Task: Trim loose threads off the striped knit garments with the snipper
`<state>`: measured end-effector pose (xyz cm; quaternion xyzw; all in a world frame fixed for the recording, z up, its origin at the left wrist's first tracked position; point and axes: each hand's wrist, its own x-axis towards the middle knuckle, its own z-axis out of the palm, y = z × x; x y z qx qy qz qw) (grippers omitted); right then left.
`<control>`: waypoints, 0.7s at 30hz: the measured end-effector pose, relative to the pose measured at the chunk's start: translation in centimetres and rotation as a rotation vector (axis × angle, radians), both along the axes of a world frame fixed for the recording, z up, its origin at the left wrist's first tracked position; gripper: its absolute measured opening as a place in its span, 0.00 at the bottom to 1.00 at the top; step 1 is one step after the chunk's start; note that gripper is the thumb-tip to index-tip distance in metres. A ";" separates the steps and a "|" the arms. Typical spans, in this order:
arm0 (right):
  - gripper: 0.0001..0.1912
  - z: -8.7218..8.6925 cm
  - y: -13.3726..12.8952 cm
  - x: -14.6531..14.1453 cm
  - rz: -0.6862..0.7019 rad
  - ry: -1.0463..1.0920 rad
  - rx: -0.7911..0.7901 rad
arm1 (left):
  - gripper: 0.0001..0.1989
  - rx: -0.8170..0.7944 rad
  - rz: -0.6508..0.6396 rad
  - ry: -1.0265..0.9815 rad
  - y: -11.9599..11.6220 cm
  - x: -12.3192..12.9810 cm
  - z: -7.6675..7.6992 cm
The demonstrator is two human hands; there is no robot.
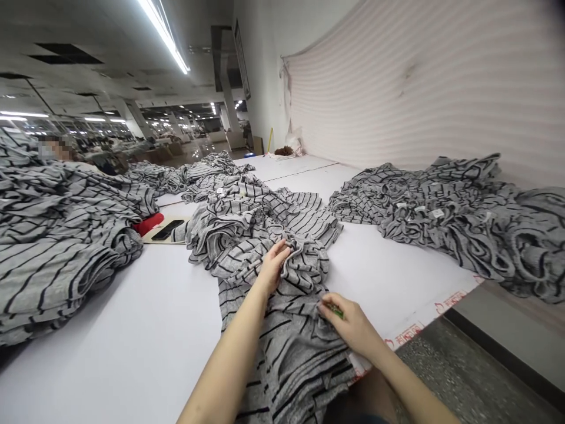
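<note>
1 head-worn view, forward and down

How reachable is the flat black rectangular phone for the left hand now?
Probably yes: the phone shows mostly uncovered, and white tabletop on the near side leaves a way, though the left hand touches the gray, black-striped fabric heap, which partly blocks the straight path.

On the bench [176,306], a left pile [66,235], a middle pile [265,206] and a right pile [441,218] are laid out. The right pile is backed by a sheet [419,76]. Between the left and middle piles, a phone [168,230] is set on a board [149,237]. The left hand [273,265] is placed on the middle pile, the right hand [346,323] at its near right side; within it, probably, a tool [338,312] is held.
</note>
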<state>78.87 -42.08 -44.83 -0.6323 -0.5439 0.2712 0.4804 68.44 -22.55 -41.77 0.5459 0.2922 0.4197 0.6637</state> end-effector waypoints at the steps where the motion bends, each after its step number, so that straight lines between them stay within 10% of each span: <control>1: 0.12 0.3 0.5 0.3 -0.025 0.031 0.009 | 0.22 0.033 0.014 0.020 -0.1 -0.2 -0.1; 6: 0.19 1.8 2.0 0.9 -0.057 0.229 0.054 | 0.24 0.264 0.255 0.113 -4.2 -4.3 0.1; 9: 0.20 2.1 2.0 0.0 -0.047 0.329 0.026 | 0.08 0.473 0.401 0.287 -9.1 -6.8 -0.8; 12: 0.19 2.7 1.7 -1.2 -0.019 0.427 0.014 | 0.07 0.675 0.143 0.665 -12.7 -7.0 -2.7; 21: 0.14 4.2 0.6 2.9 -0.201 -0.022 0.179 | 0.08 0.813 0.104 0.873 -11.3 -5.8 -4.3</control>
